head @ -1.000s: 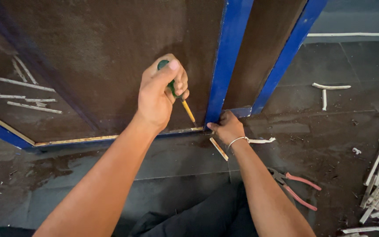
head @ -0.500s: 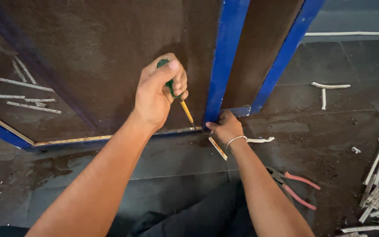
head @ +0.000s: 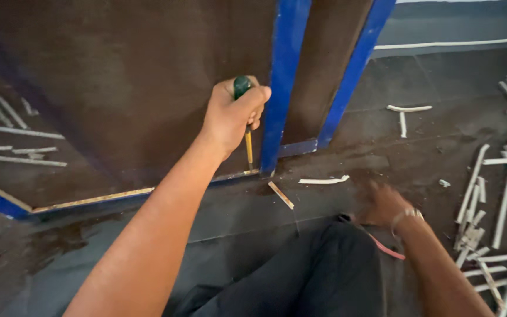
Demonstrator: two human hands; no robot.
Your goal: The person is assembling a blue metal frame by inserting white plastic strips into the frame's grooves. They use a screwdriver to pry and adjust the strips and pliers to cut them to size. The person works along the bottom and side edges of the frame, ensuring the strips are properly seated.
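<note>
Two hands work low by a dark panel: the left hand (head: 233,117) has its fingers clenched around a green-handled screwdriver (head: 244,120), tip down at the panel's bottom edge beside the blue strip (head: 286,76). The right hand (head: 385,205), blurred, reaches pink-handled pliers (head: 379,243) on the floor; its grip cannot be told.
</note>
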